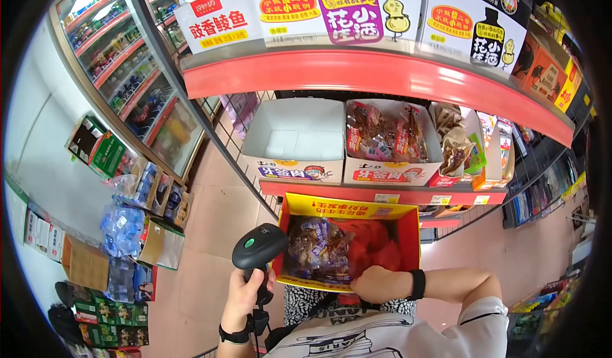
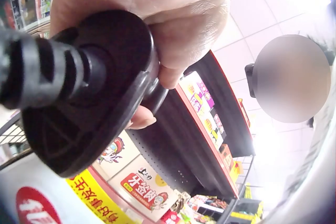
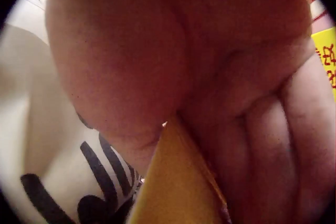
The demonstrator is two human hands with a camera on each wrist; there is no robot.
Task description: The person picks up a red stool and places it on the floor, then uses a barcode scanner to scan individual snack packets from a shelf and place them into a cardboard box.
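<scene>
A black handheld scanner (image 1: 260, 246) with a green button is gripped in the left hand (image 1: 243, 297), beside the box's left wall. In the left wrist view, fingers of the left hand (image 2: 184, 29) wrap the scanner's handle (image 2: 94, 103). The yellow-and-red box (image 1: 347, 206) holds purple-wrapped packets (image 1: 317, 246) on its left and red packets (image 1: 386, 256) on its right. At the box's near edge, the right hand (image 1: 381, 285) grips the wall. The right wrist view shows the cardboard edge (image 3: 178, 182) between thumb and fingers of the right hand (image 3: 184, 50).
Ahead, a red-edged shelf (image 1: 382, 193) carries an empty white box (image 1: 293, 135), a box of red packets (image 1: 389, 135) and other snack boxes. Above runs another red shelf edge (image 1: 370, 71). Goods (image 1: 121, 230) stand on the left, near a glass-fronted cooler (image 1: 134, 58).
</scene>
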